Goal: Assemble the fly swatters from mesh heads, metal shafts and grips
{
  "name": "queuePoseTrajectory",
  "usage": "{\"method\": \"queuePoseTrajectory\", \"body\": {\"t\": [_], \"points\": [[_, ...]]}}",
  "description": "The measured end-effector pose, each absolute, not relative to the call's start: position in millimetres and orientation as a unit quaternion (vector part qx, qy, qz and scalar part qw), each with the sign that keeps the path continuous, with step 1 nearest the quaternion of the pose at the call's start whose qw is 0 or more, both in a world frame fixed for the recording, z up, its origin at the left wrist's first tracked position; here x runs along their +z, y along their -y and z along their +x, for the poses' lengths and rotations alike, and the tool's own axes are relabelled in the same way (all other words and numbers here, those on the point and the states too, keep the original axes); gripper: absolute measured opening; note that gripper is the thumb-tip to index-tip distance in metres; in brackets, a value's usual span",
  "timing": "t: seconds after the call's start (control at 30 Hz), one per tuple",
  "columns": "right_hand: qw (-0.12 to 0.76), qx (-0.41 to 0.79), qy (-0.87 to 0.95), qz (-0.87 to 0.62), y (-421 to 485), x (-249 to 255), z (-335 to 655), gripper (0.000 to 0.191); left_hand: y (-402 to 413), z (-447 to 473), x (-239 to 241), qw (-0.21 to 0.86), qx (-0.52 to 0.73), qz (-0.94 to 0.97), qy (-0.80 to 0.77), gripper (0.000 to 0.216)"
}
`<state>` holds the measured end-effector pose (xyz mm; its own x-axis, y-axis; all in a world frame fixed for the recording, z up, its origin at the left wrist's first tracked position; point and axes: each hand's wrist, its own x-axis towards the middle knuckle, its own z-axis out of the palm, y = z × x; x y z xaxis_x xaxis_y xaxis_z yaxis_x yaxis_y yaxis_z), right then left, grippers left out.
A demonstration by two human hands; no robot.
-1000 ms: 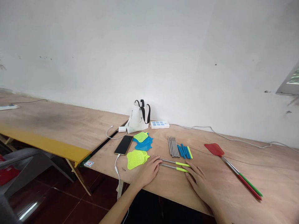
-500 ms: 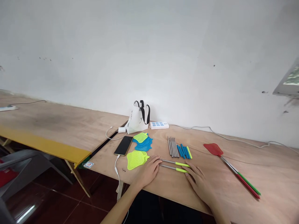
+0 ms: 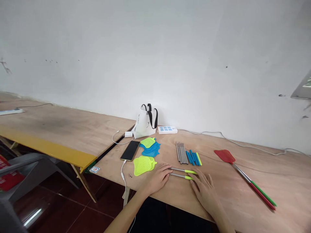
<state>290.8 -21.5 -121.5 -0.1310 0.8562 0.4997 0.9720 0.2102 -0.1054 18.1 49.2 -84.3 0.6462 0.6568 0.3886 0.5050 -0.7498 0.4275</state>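
Two metal rods with yellow-green grips, a far swatter handle (image 3: 178, 169) and a near swatter handle (image 3: 178, 175), lie side by side on the table between my hands. My left hand (image 3: 157, 179) rests flat over their bare metal ends, fingers stretched out and hiding the tips. On the right, my right hand (image 3: 206, 191) has its fingers apart, with fingertips touching the grip ends. Left of my left hand lie yellow-green mesh swatter heads (image 3: 143, 165). Behind the handles sit a row of bare metal rods (image 3: 181, 152) and short blue grips (image 3: 193, 158) beside a yellow-green grip (image 3: 199, 159).
Blue mesh heads (image 3: 151, 150) lie under another yellow-green head (image 3: 147, 142). A phone (image 3: 130, 150) on a white cable, a white bag (image 3: 145, 124) and a power strip (image 3: 167, 130) stand behind. A red swatter (image 3: 224, 156) with red and green handles (image 3: 263, 194) lies right.
The view has shifted slightly, so the scene sits a little further right. My right hand has edged left over the grip ends. The left hand stays on the rods.
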Motion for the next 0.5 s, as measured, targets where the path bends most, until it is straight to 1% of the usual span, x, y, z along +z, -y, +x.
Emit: {"method": "queuePoseTrajectory", "body": {"t": [0.13,0.27,0.43,0.5], "points": [[0.220,-0.138,0.765,-0.589,23,-119,271,0.038,-50,20,-79,0.130,0.271,0.903,-0.307,0.032],[0.206,-0.132,0.767,-0.594,24,-118,268,0.039,-55,11,-68,0.102,0.301,0.888,-0.334,0.029],[0.197,-0.126,0.779,-0.581,23,-115,269,0.038,-66,-17,-68,0.054,0.253,0.839,-0.478,0.037],[0.193,-0.122,0.790,-0.569,24,-113,269,0.038,-68,-23,-72,0.039,0.228,0.817,-0.528,0.035]]}}
